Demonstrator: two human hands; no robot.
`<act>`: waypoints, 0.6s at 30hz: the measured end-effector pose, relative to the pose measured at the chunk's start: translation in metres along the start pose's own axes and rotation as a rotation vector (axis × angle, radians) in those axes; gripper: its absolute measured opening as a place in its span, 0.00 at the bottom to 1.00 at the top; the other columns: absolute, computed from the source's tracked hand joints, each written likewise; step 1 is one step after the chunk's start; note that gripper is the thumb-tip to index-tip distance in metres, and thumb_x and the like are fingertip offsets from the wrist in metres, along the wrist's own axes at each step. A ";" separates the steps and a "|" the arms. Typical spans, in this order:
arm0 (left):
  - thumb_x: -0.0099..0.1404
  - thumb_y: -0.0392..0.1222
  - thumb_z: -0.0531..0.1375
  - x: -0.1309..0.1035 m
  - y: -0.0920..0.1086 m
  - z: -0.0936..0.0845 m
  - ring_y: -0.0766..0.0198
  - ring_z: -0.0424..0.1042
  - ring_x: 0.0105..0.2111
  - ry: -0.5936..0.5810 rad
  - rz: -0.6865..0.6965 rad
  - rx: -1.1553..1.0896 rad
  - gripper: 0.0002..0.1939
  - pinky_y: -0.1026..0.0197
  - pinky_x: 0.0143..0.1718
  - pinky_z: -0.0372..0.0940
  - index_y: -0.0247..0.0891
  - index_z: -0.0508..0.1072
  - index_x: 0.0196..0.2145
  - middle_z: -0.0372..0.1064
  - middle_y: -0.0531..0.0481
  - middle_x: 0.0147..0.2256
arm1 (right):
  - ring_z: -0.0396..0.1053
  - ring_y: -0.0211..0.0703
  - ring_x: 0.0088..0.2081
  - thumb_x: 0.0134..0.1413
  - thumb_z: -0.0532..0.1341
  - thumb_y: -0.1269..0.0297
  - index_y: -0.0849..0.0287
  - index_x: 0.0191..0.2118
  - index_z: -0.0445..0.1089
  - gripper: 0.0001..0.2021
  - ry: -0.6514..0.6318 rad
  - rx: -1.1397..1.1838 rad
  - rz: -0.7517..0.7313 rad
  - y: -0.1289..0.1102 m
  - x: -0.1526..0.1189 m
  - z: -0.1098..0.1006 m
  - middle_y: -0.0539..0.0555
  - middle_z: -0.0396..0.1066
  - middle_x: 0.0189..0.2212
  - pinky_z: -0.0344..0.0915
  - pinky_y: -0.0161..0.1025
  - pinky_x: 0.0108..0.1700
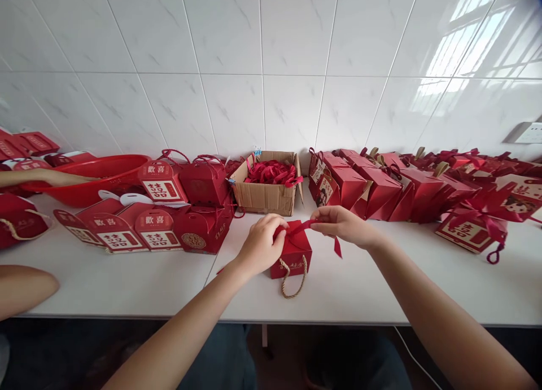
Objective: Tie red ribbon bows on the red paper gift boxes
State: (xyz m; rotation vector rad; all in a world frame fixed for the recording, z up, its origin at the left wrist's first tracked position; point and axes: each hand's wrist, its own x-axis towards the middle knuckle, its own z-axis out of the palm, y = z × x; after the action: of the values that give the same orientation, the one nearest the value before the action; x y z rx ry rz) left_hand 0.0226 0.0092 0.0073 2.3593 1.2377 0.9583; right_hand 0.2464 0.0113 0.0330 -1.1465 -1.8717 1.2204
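In front of me on the white table (237,299) stands a small red gift box (296,249) with gold lettering and a twisted gold cord handle (292,294) hanging down its near side. A red ribbon (301,227) runs across the top of the box. My left hand (263,244) is closed at the box's upper left, its fingers curled on the ribbon there. My right hand (341,225) pinches the ribbon to the right of the box, and a loose end hangs below it. Part of the box top is hidden behind my left hand.
Behind the box, a cardboard carton (265,199) holds red ribbons. Red boxes (163,232) are stacked at left, and rows of red boxes (381,192) fill the right. Another person's hand (70,177) reaches into a red basin (110,167). A tiled wall (292,108) stands behind.
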 end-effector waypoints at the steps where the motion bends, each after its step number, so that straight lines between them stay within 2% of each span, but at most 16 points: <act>1: 0.65 0.35 0.51 0.003 0.002 -0.002 0.57 0.68 0.48 -0.027 -0.011 -0.056 0.09 0.54 0.50 0.63 0.39 0.69 0.39 0.69 0.45 0.46 | 0.56 0.33 0.23 0.52 0.61 0.59 0.60 0.31 0.68 0.09 0.011 -0.108 -0.017 -0.005 0.000 -0.001 0.47 0.61 0.22 0.52 0.33 0.24; 5: 0.64 0.40 0.55 0.014 0.012 -0.005 0.59 0.72 0.45 -0.145 -0.054 -0.247 0.12 0.59 0.44 0.67 0.40 0.72 0.44 0.73 0.47 0.45 | 0.60 0.35 0.25 0.50 0.58 0.68 0.58 0.31 0.68 0.03 0.173 -0.529 -0.116 -0.024 0.001 0.001 0.49 0.68 0.25 0.56 0.34 0.27; 8: 0.63 0.40 0.56 0.020 0.016 -0.001 0.61 0.74 0.38 -0.074 -0.013 -0.201 0.08 0.61 0.40 0.68 0.40 0.74 0.37 0.76 0.50 0.38 | 0.62 0.36 0.26 0.49 0.58 0.71 0.57 0.30 0.66 0.02 0.327 -0.767 -0.172 -0.032 -0.002 0.006 0.48 0.70 0.27 0.55 0.33 0.28; 10: 0.62 0.40 0.57 0.022 0.016 0.002 0.61 0.74 0.34 -0.012 0.003 -0.156 0.06 0.61 0.37 0.67 0.39 0.73 0.33 0.76 0.50 0.33 | 0.61 0.36 0.26 0.49 0.58 0.70 0.57 0.30 0.64 0.02 0.383 -0.864 -0.194 -0.032 -0.006 0.011 0.48 0.70 0.28 0.53 0.33 0.26; 14: 0.58 0.35 0.58 0.022 0.012 0.007 0.61 0.72 0.32 0.086 0.040 -0.078 0.02 0.57 0.39 0.64 0.39 0.71 0.29 0.74 0.51 0.29 | 0.59 0.35 0.24 0.51 0.56 0.73 0.57 0.30 0.63 0.04 0.388 -1.022 -0.204 -0.025 -0.022 0.024 0.49 0.68 0.27 0.48 0.33 0.24; 18: 0.57 0.31 0.56 0.021 0.007 0.009 0.61 0.72 0.32 0.173 0.061 -0.035 0.06 0.57 0.41 0.63 0.39 0.70 0.30 0.73 0.52 0.29 | 0.63 0.38 0.26 0.51 0.55 0.78 0.59 0.31 0.66 0.07 0.298 -1.169 -0.224 -0.011 -0.042 0.044 0.52 0.68 0.27 0.50 0.36 0.27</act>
State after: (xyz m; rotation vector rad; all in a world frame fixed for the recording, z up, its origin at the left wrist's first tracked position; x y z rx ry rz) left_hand 0.0417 0.0223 0.0136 2.3408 1.2043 1.2156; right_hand 0.2244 -0.0454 0.0246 -1.4689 -2.3824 -0.2973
